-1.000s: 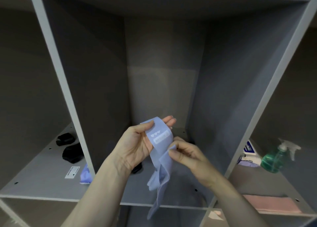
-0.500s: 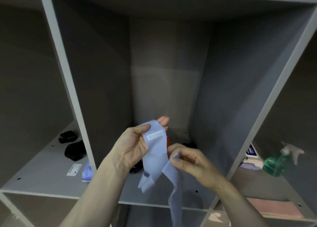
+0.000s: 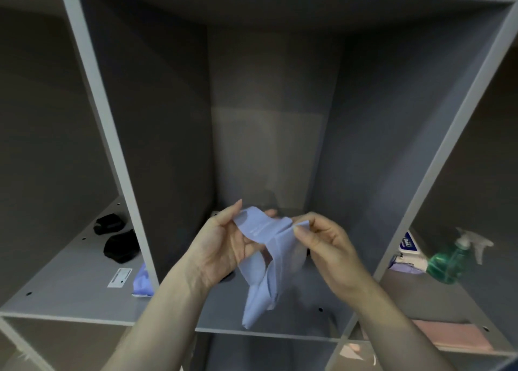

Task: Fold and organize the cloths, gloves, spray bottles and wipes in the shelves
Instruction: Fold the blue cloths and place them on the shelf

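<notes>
Both hands are up in front of the middle box of a gray shelf unit (image 3: 117,157). They hold a light blue glove (image 3: 266,247) between them. The left hand (image 3: 224,247) has its fingers curled behind the top of the glove, and its thumb lies on the front. The right hand (image 3: 325,241) pinches the other top edge with thumb and first finger. The top part is stretched from one hand to the other, and the rest hangs down below the hands, all bunched and folded.

To the left of the left hand, in the next box over, sit two black rolled things (image 3: 116,237) on the shelf floor. I cannot tell what they are. Closer to the front there is a white sticker (image 3: 120,277), and a bit of blue crumpled stuff (image 3: 143,282) peeks out beside the divider wall.

To the right of the right hand, in the box on that side, a green spray bottle (image 3: 451,258) stands up. A pack of wipes (image 3: 407,254) lies just beside it. Lower down on that side, a pink cloth (image 3: 454,335) lies flat at the front of the shelf
</notes>
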Demonstrator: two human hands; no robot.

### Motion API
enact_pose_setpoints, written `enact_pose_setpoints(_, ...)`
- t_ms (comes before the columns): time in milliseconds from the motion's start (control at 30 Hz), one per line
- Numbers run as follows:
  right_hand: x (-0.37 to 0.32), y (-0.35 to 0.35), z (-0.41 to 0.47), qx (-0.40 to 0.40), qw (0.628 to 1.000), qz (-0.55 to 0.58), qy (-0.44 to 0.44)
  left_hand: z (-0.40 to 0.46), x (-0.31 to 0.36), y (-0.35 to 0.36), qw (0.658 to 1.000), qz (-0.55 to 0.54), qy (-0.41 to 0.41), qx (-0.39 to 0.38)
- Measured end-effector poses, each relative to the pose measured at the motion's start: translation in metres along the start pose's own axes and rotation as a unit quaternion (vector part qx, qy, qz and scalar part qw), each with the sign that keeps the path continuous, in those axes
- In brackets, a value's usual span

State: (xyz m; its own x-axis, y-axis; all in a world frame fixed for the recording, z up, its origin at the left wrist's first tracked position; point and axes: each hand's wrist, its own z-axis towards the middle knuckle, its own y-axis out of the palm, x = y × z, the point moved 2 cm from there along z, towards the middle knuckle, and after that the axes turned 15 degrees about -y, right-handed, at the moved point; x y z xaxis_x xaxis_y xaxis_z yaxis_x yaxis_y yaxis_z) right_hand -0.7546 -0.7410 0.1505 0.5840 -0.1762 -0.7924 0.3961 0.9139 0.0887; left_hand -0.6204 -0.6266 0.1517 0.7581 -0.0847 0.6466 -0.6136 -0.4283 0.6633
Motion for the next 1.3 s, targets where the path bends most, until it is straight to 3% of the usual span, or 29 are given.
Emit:
enact_pose_setpoints(200, -0.025, 0.001, 0.032, 0.083, 0.991, 0.107, 0.007, 0.006, -0.025, -0.004, 0.988, 0.153, -0.018, -0.001)
enact_pose_setpoints(400, -0.043, -0.001, 0.043, 0.134, 0.989, 0.053, -0.036, -0.001, -0.037, -0.008, 0.937, 0.323, 0.118, 0.068)
enact_pose_setpoints(500, -0.049, -0.006, 0.047, 0.175, 0.981, 0.034, -0.068, 0.007, -0.036, -0.018, 0.903, 0.380, 0.147, 0.139)
enact_pose_setpoints(667, -0.053, -0.020, 0.051, 0.229, 0.970, 0.023, -0.082, 0.012, -0.036, -0.028, 0.909, 0.293, 0.181, 0.234)
enact_pose_setpoints(800, -0.042, -0.024, 0.046, 0.264, 0.962, 0.021, -0.075, 0.014, -0.032, -0.040, 0.888, 0.230, 0.257, 0.305)
enact_pose_setpoints(933, -0.034, -0.033, 0.046, 0.312, 0.948, 0.033, -0.055, 0.015, -0.027, -0.047, 0.949, 0.133, 0.199, 0.203)
enact_pose_setpoints(1033, -0.028, -0.042, 0.047, 0.339, 0.939, 0.058, -0.029, 0.014, -0.026, -0.052, 0.977, 0.094, 0.133, 0.135)
enact_pose_setpoints(1167, -0.016, -0.048, 0.043, 0.368, 0.924, 0.099, 0.021, 0.010, -0.029, -0.056, 0.993, 0.022, 0.096, 0.059)
enact_pose_setpoints(1300, -0.010, -0.049, 0.041, 0.381, 0.917, 0.112, 0.039, 0.008, -0.030, -0.061, 0.986, 0.106, 0.124, 0.047)
